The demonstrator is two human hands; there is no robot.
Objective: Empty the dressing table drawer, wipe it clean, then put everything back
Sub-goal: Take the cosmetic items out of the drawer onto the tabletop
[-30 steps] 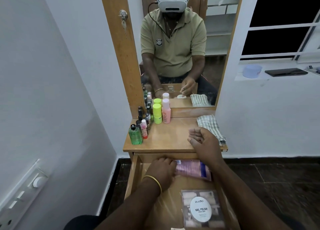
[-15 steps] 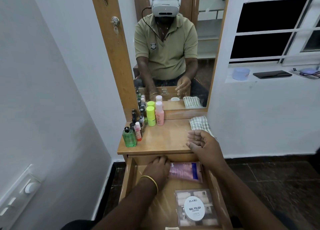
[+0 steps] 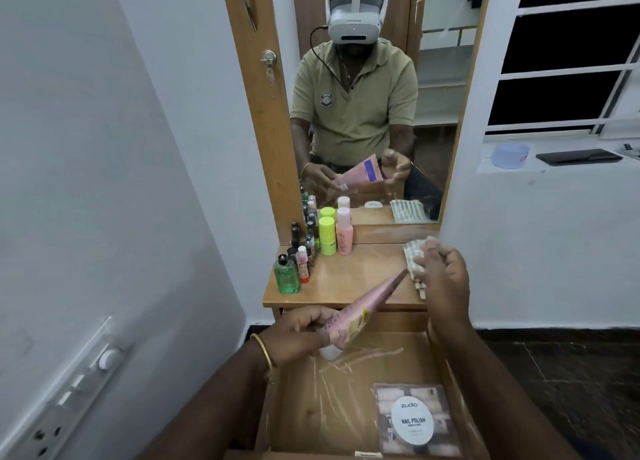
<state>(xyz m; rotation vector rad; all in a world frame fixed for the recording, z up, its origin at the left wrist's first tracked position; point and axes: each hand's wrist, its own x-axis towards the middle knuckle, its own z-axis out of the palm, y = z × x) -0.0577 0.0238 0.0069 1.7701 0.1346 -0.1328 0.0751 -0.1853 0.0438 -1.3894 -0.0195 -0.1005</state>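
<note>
Left hand (image 3: 298, 335) grips the pink tube (image 3: 363, 309) by its low end at frame centre over the open drawer (image 3: 346, 407), right hand (image 3: 441, 283) loosely curled, empty: risk the tilted tube slips or clips the bottles (image 3: 311, 248) upper left.

The left hand (image 3: 298, 335) has a curled grip, raised over the drawer; the right hand (image 3: 441, 279) hovers higher, fingers loosely bent.
</note>
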